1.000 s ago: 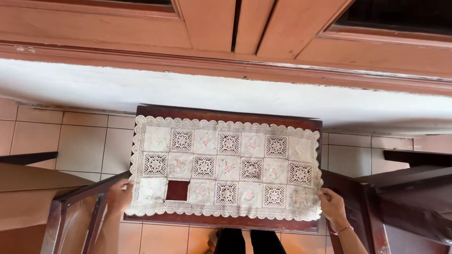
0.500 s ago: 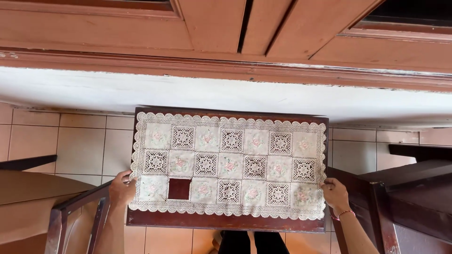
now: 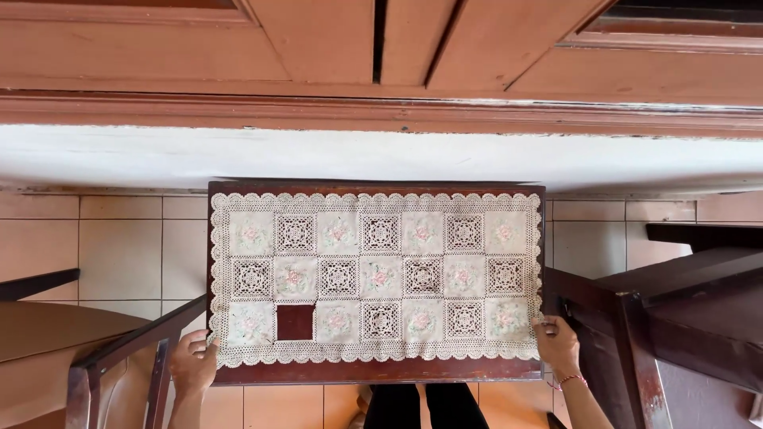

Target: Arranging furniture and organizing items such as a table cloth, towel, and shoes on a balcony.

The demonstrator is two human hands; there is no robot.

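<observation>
— What does the head view show under the hands?

— A dark wooden surface (image 3: 373, 371) standing on pale floor tiles (image 3: 119, 246), its far edge against a white ledge (image 3: 381, 159) below reddish wooden panels (image 3: 318, 40). A cream lace cloth (image 3: 377, 276) lies flat across it, between the two hands.

— And the fingers?

— The left hand (image 3: 193, 364) has its fingers closed on the cloth's near left corner; the right hand (image 3: 558, 345) pinches the near right corner.

— Anything crowding them?

— A wooden chair (image 3: 119, 357) just outside the left fingers, dark wooden furniture (image 3: 675, 310) just beyond the right ones.
</observation>
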